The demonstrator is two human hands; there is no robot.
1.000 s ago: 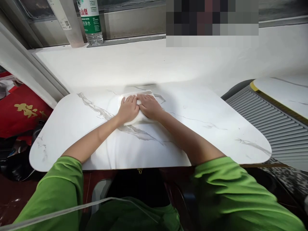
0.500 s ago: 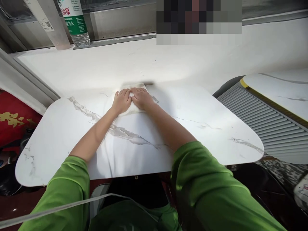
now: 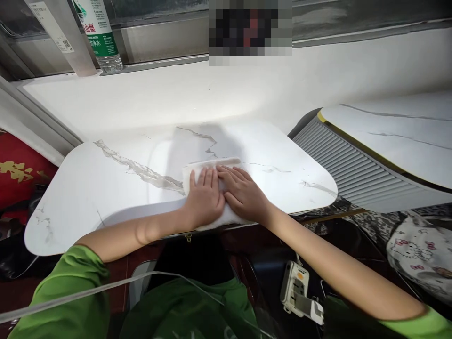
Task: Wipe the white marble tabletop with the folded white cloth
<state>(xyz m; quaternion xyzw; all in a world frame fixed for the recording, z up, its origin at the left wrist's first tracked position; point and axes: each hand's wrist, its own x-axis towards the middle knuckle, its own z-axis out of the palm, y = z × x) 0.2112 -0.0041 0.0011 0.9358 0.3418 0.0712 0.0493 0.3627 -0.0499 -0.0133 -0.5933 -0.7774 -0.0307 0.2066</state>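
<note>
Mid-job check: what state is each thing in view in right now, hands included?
Left hand: flat, fingers extended, resting on the cloth
Right hand: flat, fingers together, resting on the cloth
White cloth: under both hands, at the table's near edge
Marbled table: partly shadowed
Green-labelled bottle: standing, top out of frame
Translucent container: standing, top out of frame
White device: flap-like part sticking out
</note>
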